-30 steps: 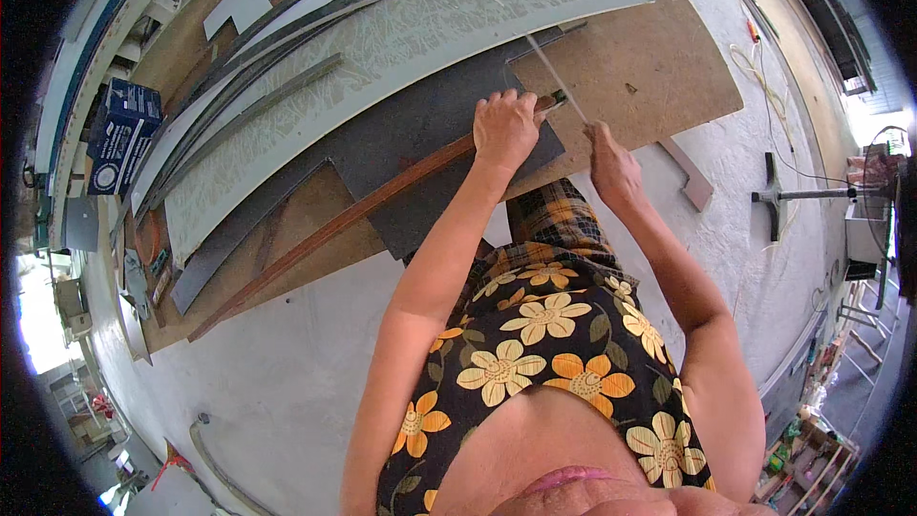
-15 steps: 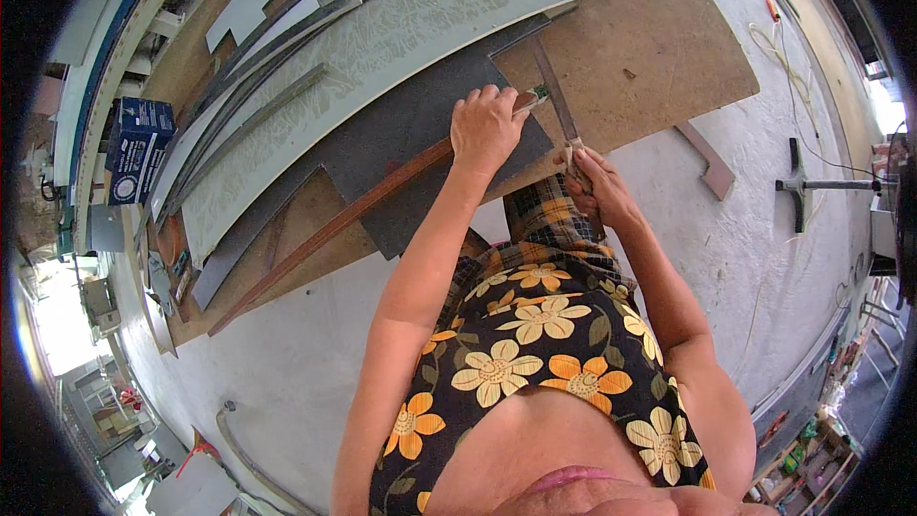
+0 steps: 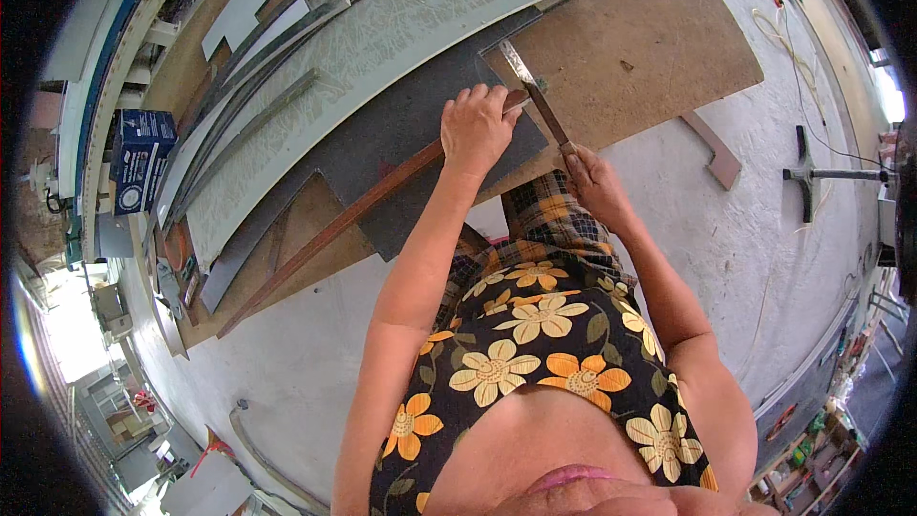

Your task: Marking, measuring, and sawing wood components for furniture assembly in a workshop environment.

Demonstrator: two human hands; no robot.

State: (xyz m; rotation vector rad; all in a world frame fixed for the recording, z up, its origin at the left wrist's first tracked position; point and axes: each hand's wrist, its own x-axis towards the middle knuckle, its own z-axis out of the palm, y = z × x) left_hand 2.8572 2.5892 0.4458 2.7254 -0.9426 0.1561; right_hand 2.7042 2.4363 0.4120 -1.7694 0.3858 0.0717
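Head view, looking down at a dark grey sheet (image 3: pixel 401 153) lying on a brown board (image 3: pixel 659 48) on the floor. The left hand (image 3: pixel 478 129), fingers curled, presses a long reddish-brown wooden strip (image 3: pixel 334 229) flat across the sheet. At the sheet's right edge, the right hand (image 3: pixel 594 183) grips the handle of a narrow metal blade (image 3: pixel 535 96), fingers closed around it. The blade lies along that edge, just beside the left hand's fingertips.

A blue box (image 3: pixel 141 159) with a white round mark stands far left of the left hand (image 3: pixel 475 130).
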